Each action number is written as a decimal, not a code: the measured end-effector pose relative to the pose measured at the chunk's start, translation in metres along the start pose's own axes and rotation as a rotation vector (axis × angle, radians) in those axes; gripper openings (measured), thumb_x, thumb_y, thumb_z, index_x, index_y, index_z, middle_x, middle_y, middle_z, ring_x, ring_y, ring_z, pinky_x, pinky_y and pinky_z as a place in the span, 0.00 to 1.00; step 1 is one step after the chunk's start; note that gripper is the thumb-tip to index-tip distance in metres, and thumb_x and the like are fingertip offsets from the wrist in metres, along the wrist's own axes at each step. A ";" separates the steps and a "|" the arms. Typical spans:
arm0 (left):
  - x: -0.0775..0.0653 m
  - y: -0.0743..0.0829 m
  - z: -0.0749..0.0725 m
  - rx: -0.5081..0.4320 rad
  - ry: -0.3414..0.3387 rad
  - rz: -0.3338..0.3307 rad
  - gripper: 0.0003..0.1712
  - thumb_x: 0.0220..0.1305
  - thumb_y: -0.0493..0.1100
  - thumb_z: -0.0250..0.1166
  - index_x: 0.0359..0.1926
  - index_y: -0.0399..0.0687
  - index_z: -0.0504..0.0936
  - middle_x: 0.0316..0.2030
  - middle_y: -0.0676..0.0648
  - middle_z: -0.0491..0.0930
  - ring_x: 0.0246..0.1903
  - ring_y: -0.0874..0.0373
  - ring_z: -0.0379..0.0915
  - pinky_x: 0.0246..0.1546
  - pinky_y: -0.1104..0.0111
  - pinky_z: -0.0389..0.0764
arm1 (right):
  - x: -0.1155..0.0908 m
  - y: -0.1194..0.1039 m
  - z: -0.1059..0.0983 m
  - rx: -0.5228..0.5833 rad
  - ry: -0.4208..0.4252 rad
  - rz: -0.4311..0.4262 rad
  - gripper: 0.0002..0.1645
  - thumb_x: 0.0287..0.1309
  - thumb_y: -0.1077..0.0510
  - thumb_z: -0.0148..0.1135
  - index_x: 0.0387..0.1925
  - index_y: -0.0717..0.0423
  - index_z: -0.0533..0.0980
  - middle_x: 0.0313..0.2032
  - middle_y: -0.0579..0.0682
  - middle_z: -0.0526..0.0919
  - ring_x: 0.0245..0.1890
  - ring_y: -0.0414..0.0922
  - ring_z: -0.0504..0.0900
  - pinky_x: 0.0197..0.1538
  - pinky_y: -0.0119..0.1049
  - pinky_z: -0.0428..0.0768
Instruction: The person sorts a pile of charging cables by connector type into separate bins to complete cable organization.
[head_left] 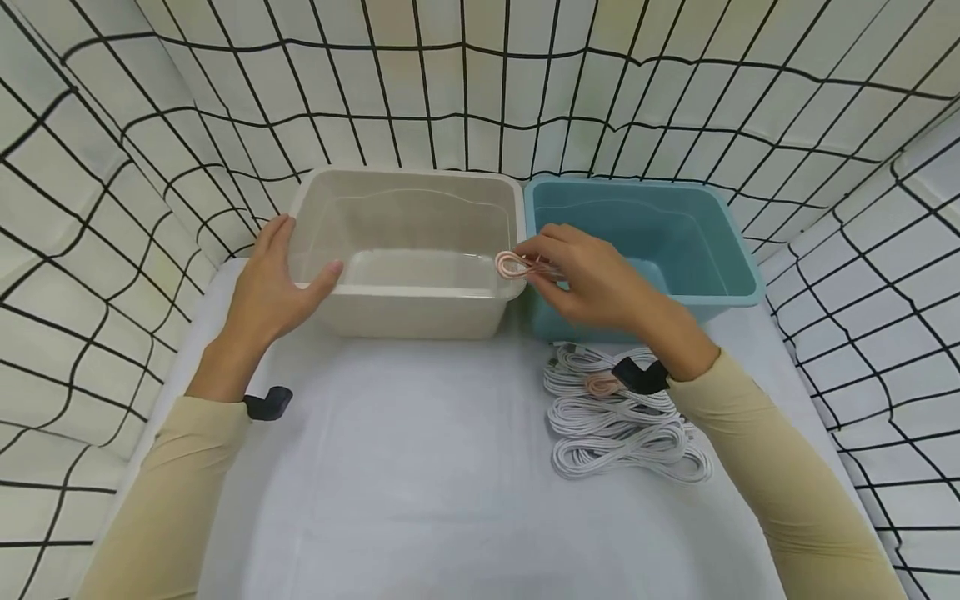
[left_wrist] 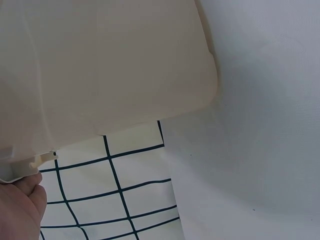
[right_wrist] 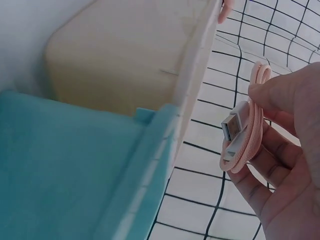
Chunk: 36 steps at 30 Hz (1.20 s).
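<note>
My right hand [head_left: 581, 271] pinches a coiled pink USB cable [head_left: 513, 265] between thumb and fingers, above where the two bins meet. Its metal USB plug [right_wrist: 232, 127] shows in the right wrist view. My left hand [head_left: 273, 287] grips the left end of a beige plastic bin [head_left: 412, 315], thumb over the rim and fingers along the outside. In the left wrist view, the fingers [left_wrist: 35, 192] curl at the underside of the rim. Right beside the beige bin stands a teal bin [head_left: 720, 242], partly behind my right hand.
Several coiled white cables [head_left: 630, 450] lie in a row on the white tabletop [head_left: 420, 467], in front of the teal bin. Another pink cable [head_left: 602, 385] lies among them. Black wire mesh panels [head_left: 465, 83] stand behind and along both sides.
</note>
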<state>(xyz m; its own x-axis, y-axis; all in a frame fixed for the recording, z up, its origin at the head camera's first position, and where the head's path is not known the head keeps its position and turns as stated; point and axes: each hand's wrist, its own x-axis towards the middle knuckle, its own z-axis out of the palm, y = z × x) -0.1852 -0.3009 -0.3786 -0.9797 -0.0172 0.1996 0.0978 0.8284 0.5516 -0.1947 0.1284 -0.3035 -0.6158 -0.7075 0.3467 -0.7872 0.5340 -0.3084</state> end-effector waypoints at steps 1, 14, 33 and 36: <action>0.000 0.001 0.001 0.002 -0.001 0.001 0.57 0.69 0.68 0.59 0.85 0.42 0.49 0.84 0.42 0.47 0.72 0.26 0.62 0.64 0.27 0.66 | 0.005 0.000 -0.001 0.000 -0.010 0.006 0.16 0.72 0.57 0.64 0.58 0.56 0.83 0.44 0.48 0.83 0.40 0.43 0.78 0.39 0.39 0.78; 0.005 -0.001 -0.001 0.031 0.018 0.012 0.57 0.70 0.69 0.59 0.85 0.41 0.49 0.84 0.41 0.48 0.69 0.24 0.64 0.63 0.27 0.67 | 0.068 0.004 -0.007 -0.016 -0.149 0.003 0.18 0.73 0.60 0.61 0.61 0.56 0.81 0.51 0.51 0.83 0.50 0.47 0.82 0.52 0.44 0.82; -0.001 -0.002 0.000 0.005 0.010 0.016 0.57 0.69 0.69 0.59 0.85 0.44 0.49 0.84 0.42 0.47 0.71 0.25 0.62 0.63 0.26 0.66 | 0.109 -0.004 0.013 -0.034 -0.187 0.021 0.22 0.76 0.57 0.57 0.67 0.54 0.78 0.57 0.53 0.81 0.53 0.47 0.80 0.55 0.43 0.80; -0.002 -0.003 0.001 -0.008 0.017 0.015 0.56 0.69 0.68 0.59 0.85 0.44 0.50 0.84 0.42 0.47 0.72 0.26 0.61 0.64 0.27 0.66 | 0.113 -0.007 0.015 -0.041 -0.183 0.042 0.30 0.76 0.52 0.59 0.75 0.54 0.69 0.64 0.54 0.76 0.56 0.49 0.79 0.55 0.43 0.80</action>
<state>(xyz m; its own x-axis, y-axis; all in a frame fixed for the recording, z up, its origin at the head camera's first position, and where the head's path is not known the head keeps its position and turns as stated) -0.1839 -0.3024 -0.3814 -0.9749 -0.0143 0.2222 0.1143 0.8241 0.5548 -0.2578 0.0380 -0.2752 -0.6351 -0.7544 0.1659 -0.7637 0.5809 -0.2817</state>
